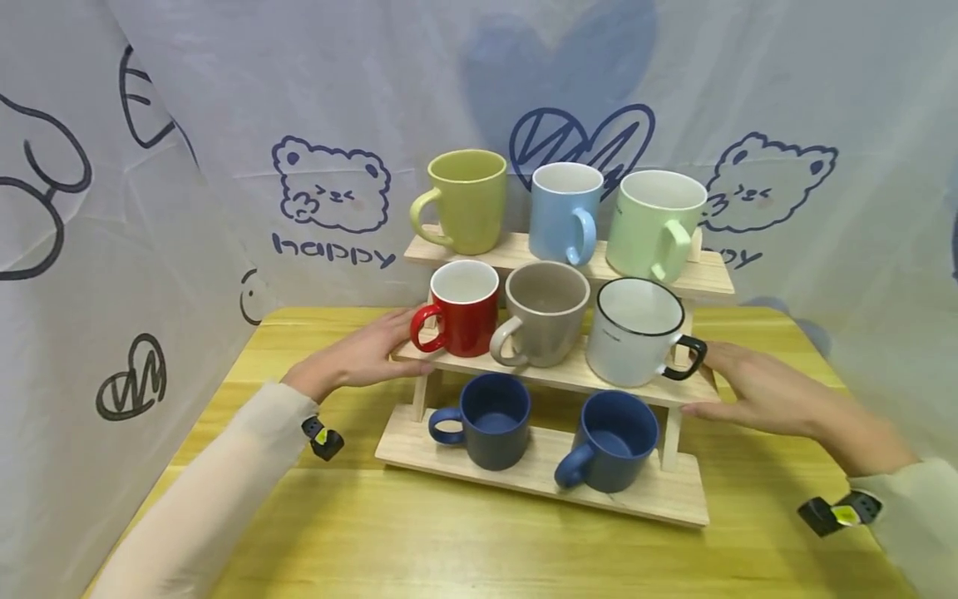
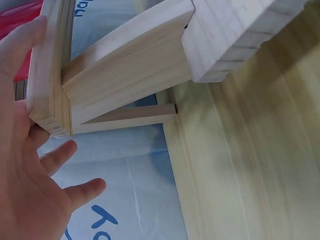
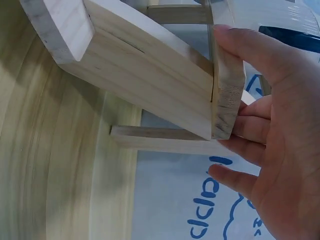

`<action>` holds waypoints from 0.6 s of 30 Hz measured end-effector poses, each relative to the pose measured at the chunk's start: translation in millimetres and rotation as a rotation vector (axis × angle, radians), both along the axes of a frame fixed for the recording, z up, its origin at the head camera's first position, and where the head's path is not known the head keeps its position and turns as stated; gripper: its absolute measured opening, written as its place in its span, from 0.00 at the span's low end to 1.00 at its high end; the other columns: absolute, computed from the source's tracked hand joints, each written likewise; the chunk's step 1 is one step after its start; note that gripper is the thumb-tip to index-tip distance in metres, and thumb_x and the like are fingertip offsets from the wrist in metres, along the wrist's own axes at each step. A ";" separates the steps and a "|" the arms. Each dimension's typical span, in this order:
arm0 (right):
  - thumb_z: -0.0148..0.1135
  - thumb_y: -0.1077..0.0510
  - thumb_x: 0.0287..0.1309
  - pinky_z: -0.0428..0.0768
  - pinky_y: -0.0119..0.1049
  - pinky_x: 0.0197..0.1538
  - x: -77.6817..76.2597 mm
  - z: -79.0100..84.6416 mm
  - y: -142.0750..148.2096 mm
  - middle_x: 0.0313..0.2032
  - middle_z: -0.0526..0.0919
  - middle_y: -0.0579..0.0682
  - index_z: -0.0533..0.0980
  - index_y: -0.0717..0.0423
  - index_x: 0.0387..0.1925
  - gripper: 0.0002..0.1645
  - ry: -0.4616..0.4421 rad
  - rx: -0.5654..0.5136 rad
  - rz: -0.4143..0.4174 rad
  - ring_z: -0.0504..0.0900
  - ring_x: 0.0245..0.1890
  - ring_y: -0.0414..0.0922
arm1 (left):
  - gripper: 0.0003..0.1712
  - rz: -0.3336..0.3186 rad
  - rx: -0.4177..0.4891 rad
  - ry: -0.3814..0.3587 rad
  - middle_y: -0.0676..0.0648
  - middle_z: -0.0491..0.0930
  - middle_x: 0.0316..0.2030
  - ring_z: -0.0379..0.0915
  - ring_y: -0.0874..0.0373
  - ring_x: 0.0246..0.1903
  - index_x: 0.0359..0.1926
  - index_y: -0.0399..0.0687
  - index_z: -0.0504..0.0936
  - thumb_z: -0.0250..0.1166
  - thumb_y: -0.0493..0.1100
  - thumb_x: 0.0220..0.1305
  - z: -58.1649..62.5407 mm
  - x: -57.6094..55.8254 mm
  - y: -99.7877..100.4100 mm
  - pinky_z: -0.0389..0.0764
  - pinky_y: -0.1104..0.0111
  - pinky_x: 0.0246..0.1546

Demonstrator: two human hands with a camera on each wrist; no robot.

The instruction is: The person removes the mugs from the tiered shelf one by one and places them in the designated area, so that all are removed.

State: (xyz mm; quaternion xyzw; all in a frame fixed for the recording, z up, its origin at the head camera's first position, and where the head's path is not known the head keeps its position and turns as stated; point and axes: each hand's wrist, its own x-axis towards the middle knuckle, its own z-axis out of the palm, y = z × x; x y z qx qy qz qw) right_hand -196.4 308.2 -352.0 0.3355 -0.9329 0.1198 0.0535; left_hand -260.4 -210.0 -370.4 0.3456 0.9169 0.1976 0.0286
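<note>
A three-tier wooden mug rack [image 1: 404, 441] stands at a slant on the table. My left hand [image 1: 367, 349] holds the left end of its middle shelf [image 2: 47, 75], beside a red mug [image 1: 471, 320]. At the opposite end, my right hand [image 1: 771, 387] grips the same shelf, thumb on the front edge, near a white mug [image 1: 632, 341] with a black rim and handle. Between these mugs sits a taupe mug [image 1: 550, 324]. Up top are an olive-green mug [image 1: 471, 208], a light blue mug [image 1: 561, 212] and a pale green mug [image 1: 647, 229]. Two navy mugs [image 1: 494, 428] occupy the bottom shelf.
Under the rack is a yellowish wood-grain table [image 1: 419, 541]. A white cloth [image 1: 209, 100] printed with bears, hearts and writing hangs behind and along the sides. Slanted wooden supports [image 2: 130, 65] join the shelves.
</note>
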 end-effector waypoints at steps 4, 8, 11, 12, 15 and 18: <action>0.70 0.37 0.53 0.77 0.61 0.55 -4.1 0.8 -3.2 0.56 0.78 0.66 0.71 0.63 0.62 0.44 -0.020 0.009 -0.005 0.77 0.55 0.63 | 0.47 -0.008 0.014 0.041 0.48 0.57 0.73 0.53 0.46 0.70 0.74 0.52 0.62 0.63 0.68 0.61 -0.6 5.6 -3.3 0.57 0.49 0.71; 0.68 0.36 0.55 0.76 0.60 0.56 -8.6 0.5 -7.4 0.57 0.76 0.66 0.70 0.63 0.63 0.46 -0.064 0.015 -0.019 0.76 0.56 0.62 | 0.44 0.007 0.005 0.059 0.45 0.60 0.72 0.54 0.44 0.70 0.73 0.50 0.64 0.64 0.64 0.62 -0.6 11.6 -6.7 0.58 0.49 0.70; 0.67 0.35 0.55 0.77 0.59 0.56 -14.0 0.5 -10.7 0.56 0.77 0.64 0.71 0.62 0.61 0.44 -0.077 0.017 -0.020 0.77 0.55 0.60 | 0.42 0.027 -0.008 0.057 0.44 0.60 0.72 0.54 0.43 0.70 0.72 0.49 0.65 0.65 0.61 0.63 1.0 14.6 -9.8 0.57 0.47 0.70; 0.67 0.35 0.55 0.77 0.58 0.56 -16.0 0.3 -11.9 0.56 0.77 0.63 0.71 0.61 0.61 0.43 -0.078 0.014 -0.016 0.77 0.55 0.60 | 0.42 0.031 -0.008 0.052 0.44 0.60 0.72 0.53 0.43 0.70 0.72 0.49 0.65 0.66 0.60 0.63 1.9 15.6 -10.8 0.57 0.47 0.70; 0.67 0.34 0.55 0.75 0.58 0.59 -22.2 -1.2 -15.2 0.58 0.77 0.63 0.71 0.60 0.62 0.44 -0.069 0.003 -0.002 0.76 0.57 0.60 | 0.43 0.040 -0.018 0.049 0.43 0.59 0.72 0.52 0.42 0.70 0.72 0.48 0.64 0.66 0.60 0.63 3.4 17.2 -14.8 0.57 0.46 0.70; 0.68 0.34 0.54 0.74 0.58 0.60 -26.8 -3.0 -18.0 0.58 0.76 0.64 0.70 0.61 0.63 0.46 -0.048 -0.009 0.015 0.75 0.57 0.61 | 0.43 0.037 -0.009 0.048 0.42 0.59 0.72 0.52 0.41 0.70 0.72 0.48 0.65 0.66 0.61 0.62 3.8 17.2 -18.5 0.57 0.45 0.70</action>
